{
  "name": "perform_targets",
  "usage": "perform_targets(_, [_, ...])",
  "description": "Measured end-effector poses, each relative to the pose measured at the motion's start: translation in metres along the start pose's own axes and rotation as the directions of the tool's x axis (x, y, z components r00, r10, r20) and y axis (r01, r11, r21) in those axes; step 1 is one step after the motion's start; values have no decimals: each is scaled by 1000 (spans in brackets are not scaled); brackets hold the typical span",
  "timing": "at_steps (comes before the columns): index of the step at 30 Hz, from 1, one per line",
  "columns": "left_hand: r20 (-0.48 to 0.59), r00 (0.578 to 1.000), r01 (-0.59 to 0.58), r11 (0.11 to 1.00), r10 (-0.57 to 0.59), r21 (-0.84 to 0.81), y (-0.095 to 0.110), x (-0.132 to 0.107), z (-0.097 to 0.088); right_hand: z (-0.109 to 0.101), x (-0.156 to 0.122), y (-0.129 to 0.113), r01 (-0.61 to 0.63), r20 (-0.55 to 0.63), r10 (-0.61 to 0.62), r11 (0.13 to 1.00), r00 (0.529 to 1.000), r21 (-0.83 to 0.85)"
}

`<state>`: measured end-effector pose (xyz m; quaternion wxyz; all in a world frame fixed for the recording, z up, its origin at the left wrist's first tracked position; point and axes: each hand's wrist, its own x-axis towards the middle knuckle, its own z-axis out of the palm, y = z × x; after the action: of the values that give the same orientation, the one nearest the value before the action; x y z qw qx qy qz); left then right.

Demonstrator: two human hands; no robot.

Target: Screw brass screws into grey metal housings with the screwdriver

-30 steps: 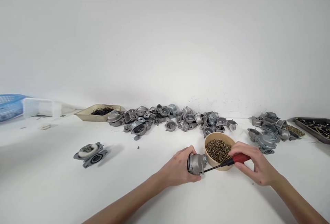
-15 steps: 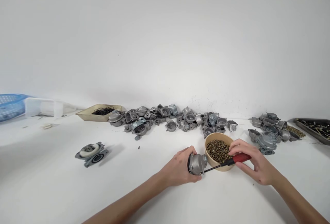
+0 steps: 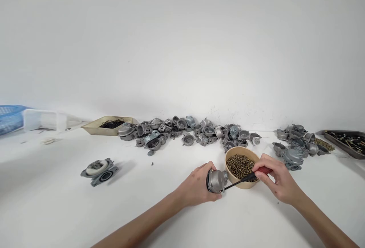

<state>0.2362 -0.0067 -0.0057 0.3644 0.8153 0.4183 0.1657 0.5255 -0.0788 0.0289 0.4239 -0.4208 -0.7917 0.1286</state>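
My left hand (image 3: 196, 187) is closed around a small grey cast-metal housing (image 3: 217, 180), holding it on the white table just left of a tan bowl (image 3: 228, 174) full of brass screws (image 3: 242, 165). My right hand (image 3: 278, 182) grips the red handle of a screwdriver (image 3: 258, 172). Its black shaft runs left in front of the bowl, and the tip meets the housing's right side.
A heap of grey metal housings (image 3: 182, 132) lies along the wall, and a smaller heap (image 3: 296, 145) sits at the right. An assembled part (image 3: 99, 171) sits alone at the left. Also here: a beige tray with black rings (image 3: 110, 123), a dark tray (image 3: 346, 141), a blue basket (image 3: 10, 116).
My right fingers have shifted along the red screwdriver handle, covering more of it. The left hand and the housing stay in place.
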Motion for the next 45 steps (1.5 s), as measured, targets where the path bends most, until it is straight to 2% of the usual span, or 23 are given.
perform_targets(5, [42,999,-2,998,5,-57,-2,1,-6,0,3,5,-30,30,29,998,999,51])
perform_targets(8, [68,998,11,997,-6,-81,-6,2,-8,-4,2,7,11,25,-13,997,1000,80])
perform_targets(10, [41,999,12,998,-9,-63,-8,4,-6,-7,0,9,51,-1,-51,993,999,103])
perform_targets(13, [-20,1000,-11,998,10,-59,-8,3,-1,-13,-3,13,68,-104,-54,988,993,137])
perform_targets(17, [-92,988,-131,991,127,-36,-3,-2,6,-13,-8,16,-1,-281,70,971,957,239])
perform_targets(19, [-117,976,-181,983,181,10,-1,-5,9,-8,-9,15,-18,-316,102,966,943,257])
perform_targets(24, [-159,957,-221,966,241,135,1,-13,19,3,-10,9,-39,-291,108,972,951,231])
perform_targets(30, [-178,945,-231,946,274,228,4,-17,27,6,-10,8,-30,-281,100,970,954,243])
perform_targets(45, [-195,927,-262,926,320,273,2,-17,29,10,-10,9,-53,-245,125,959,962,280])
